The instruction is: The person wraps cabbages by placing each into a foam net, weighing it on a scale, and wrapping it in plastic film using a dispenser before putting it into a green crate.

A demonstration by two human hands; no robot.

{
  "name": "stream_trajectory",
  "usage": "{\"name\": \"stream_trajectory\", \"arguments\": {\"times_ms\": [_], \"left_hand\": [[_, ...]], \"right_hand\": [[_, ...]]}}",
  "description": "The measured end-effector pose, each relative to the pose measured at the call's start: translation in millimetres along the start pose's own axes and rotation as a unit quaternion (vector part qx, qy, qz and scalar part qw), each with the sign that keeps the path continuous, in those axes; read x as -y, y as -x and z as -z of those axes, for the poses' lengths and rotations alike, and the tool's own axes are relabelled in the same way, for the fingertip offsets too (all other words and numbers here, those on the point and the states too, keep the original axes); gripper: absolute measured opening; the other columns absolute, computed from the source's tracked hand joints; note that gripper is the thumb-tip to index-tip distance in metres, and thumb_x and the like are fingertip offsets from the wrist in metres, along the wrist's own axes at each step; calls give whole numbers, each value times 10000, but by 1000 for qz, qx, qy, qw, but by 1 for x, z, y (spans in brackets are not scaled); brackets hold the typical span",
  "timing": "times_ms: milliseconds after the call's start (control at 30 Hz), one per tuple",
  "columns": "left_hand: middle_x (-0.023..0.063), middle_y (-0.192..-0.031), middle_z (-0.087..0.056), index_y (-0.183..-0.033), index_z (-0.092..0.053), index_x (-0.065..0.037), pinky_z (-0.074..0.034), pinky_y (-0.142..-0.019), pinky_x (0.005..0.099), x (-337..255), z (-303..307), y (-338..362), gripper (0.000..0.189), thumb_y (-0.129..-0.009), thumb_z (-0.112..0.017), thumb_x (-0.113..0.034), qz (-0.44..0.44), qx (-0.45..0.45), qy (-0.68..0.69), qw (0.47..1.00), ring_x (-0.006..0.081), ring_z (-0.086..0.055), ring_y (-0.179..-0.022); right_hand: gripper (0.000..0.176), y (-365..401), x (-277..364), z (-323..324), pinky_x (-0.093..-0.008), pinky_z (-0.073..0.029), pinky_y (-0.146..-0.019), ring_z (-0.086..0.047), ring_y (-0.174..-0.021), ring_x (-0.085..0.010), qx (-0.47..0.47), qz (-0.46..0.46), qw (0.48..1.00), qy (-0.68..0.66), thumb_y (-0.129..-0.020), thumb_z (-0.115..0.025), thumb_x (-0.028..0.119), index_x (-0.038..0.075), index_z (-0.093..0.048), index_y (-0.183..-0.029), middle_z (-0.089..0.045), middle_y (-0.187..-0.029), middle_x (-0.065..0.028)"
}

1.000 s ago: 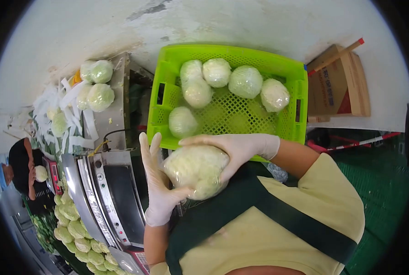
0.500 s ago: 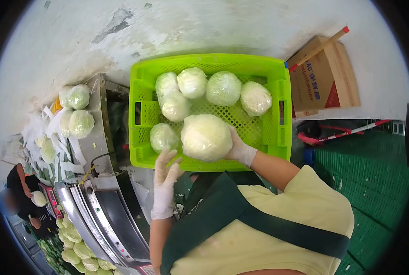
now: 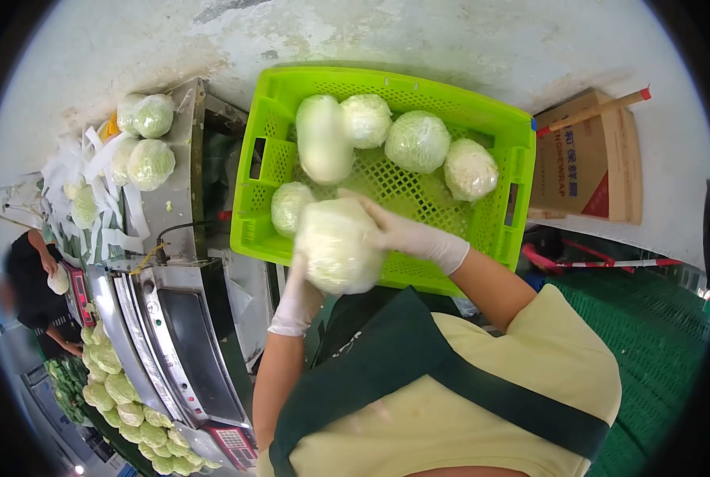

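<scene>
A wrapped cabbage (image 3: 341,248) is held between my two gloved hands over the near edge of a bright green crate (image 3: 522,159). My left hand (image 3: 298,298) is pressed against its left and lower side, the fingers partly hidden behind it. My right hand (image 3: 399,226) grips its upper right side. Inside the crate lie several film-wrapped cabbages, among them one at the right (image 3: 471,169), one in the middle (image 3: 418,141) and one at the left (image 3: 292,208), close to the held one.
At the left are a metal wrapping machine (image 3: 196,350), wrapped cabbages (image 3: 151,164) on a metal surface and a cabbage pile (image 3: 124,397). A person (image 3: 33,278) stands beyond. A cardboard box (image 3: 585,159) and green crates (image 3: 633,342) are at the right.
My left hand, open and apart before, now holds the cabbage together with my right hand. The held cabbage has shifted slightly left and down. The crate appears further right and higher.
</scene>
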State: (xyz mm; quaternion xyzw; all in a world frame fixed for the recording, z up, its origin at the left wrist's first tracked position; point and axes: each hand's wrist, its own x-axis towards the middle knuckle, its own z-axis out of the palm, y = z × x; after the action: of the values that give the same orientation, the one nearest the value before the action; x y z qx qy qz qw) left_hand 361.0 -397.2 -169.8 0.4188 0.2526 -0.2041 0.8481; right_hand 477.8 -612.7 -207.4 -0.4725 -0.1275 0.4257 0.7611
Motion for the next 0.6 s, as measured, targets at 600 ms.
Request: {"name": "stream_trajectory", "arguments": {"times_ms": [600], "left_hand": [[89, -1391, -523, -1432, -451, -56, -423, -1009, 306, 32, 70, 166, 456, -1000, -547, -165, -118, -178, -134, 968, 175, -530, -1241]], "right_hand": [[928, -48, -135, 34, -394, -297, -1154, -363, -1399, -333, -357, -102, 891, 262, -872, -681, 467, -44, -236, -1506, -367, -1502, -255]]}}
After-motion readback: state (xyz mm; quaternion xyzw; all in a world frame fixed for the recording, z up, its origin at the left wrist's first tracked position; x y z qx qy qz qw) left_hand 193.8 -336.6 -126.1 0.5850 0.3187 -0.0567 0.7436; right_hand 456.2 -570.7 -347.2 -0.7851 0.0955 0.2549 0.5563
